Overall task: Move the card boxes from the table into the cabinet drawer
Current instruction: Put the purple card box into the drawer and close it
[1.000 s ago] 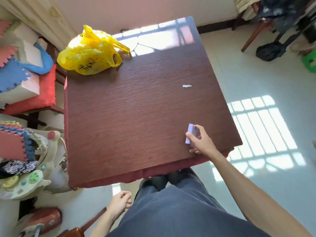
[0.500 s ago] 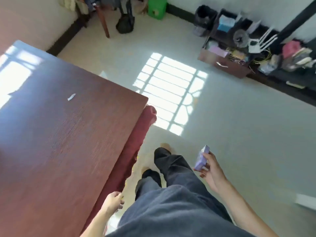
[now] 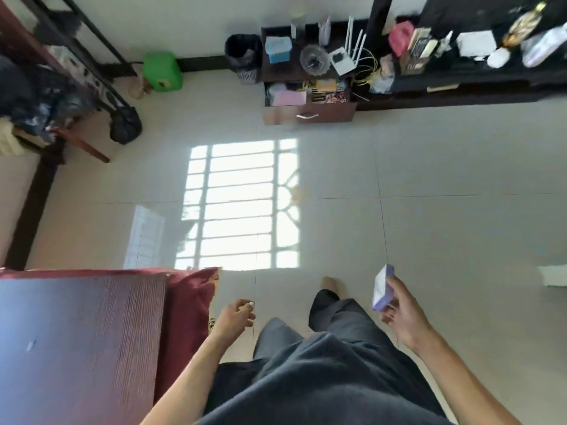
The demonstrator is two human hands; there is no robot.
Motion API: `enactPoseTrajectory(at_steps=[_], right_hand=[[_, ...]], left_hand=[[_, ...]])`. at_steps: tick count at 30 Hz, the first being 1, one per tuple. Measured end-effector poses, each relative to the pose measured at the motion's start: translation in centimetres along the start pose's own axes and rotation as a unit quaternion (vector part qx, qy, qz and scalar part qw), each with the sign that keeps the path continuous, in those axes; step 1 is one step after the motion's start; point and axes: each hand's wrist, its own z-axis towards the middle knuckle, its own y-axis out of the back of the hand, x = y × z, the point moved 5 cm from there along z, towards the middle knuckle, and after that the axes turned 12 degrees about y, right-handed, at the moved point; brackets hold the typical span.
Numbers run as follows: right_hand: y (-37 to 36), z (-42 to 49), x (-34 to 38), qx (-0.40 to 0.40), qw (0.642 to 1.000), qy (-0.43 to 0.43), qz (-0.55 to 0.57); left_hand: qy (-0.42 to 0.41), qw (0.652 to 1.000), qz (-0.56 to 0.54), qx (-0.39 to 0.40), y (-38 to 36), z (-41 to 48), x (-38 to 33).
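Note:
My right hand (image 3: pixel 402 314) grips a small purple card box (image 3: pixel 382 288), held upright at hip height over the floor. My left hand (image 3: pixel 234 315) hangs loosely curled and holds nothing, just right of the table corner. The dark wooden table (image 3: pixel 76 342) lies at the lower left with only a scrap of paper on it. Across the room the low dark cabinet has its drawer (image 3: pixel 308 113) pulled out, with pink and yellow items inside.
Pale tiled floor with a sunlit window pattern (image 3: pixel 242 204) stretches between me and the cabinet. A black bin (image 3: pixel 244 55) and a green stool (image 3: pixel 162 72) stand left of the cabinet. A chair with dark bags (image 3: pixel 61 96) is at far left. Cluttered shelves (image 3: pixel 460 47) run right.
My right hand lifted the purple box off the table. I turned away from the table toward the cabinet, which now faces me, and the table slid to the lower left.

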Motion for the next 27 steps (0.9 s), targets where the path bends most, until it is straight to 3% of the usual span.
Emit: enactPoseTrajectory(at_steps=[9,15,19,27], right_hand=[[-1.1,8.7,12.5,0.028,0.999,0.034,0.024],[-2.6,14.8,19.0,0.017,0.998,0.050,0.042],[-2.3,17.8,22.5,-0.026,0.998,0.052,0.033],[-3.8,24.7,30.8,-0.062,0.995,0.058,0.061]], left_hand=[[0.071,0.997,0.043,-0.001,-0.1,2.0,-5.8],[0.075,0.995,0.065,-0.002,2.2,6.4,-12.3],[0.079,0.994,0.077,0.007,4.3,9.9,-19.4],[0.020,0.998,0.035,0.043,7.7,13.6,-41.6]])
